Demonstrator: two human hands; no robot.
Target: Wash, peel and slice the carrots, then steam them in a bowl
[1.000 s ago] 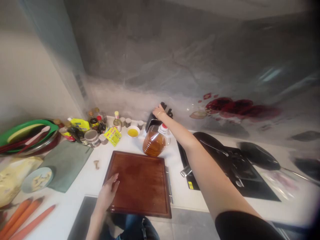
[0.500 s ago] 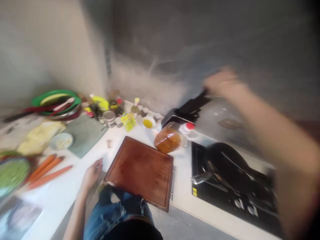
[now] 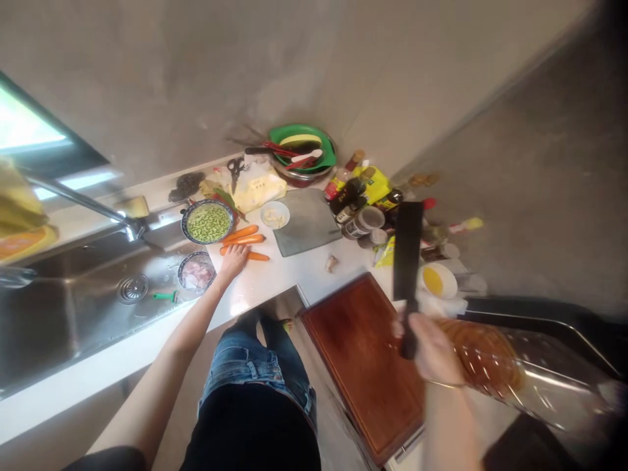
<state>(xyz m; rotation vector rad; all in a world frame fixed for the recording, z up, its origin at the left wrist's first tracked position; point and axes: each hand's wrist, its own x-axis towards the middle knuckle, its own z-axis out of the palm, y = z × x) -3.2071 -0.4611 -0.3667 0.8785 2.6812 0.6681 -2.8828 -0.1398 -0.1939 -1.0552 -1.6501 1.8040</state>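
Note:
My right hand [image 3: 436,350] is closed around the dark handle of a kitchen knife [image 3: 407,252]. Its broad black blade points up and away, above the right end of a brown wooden cutting board [image 3: 366,360]. On the left, my left hand [image 3: 234,260] lies over the nearest carrot [image 3: 258,256], fingers curled across it. Two more carrots [image 3: 250,239] lie just beyond. A bowl of chopped green pieces [image 3: 210,222] stands behind that hand, and a small white bowl with pale pieces [image 3: 275,215] is to its right.
A steel sink [image 3: 93,314] is at left, with a bowl of pinkish pieces [image 3: 196,273] and a green peeler [image 3: 165,296]. A grey mat [image 3: 309,226], bottles and jars [image 3: 363,222] are at the back. A large oil bottle [image 3: 490,356] stands close to my right arm.
The view has swung left towards the sink. My right hand has drawn the knife from the black holder over to the board. My left hand has moved from the counter edge onto a carrot.

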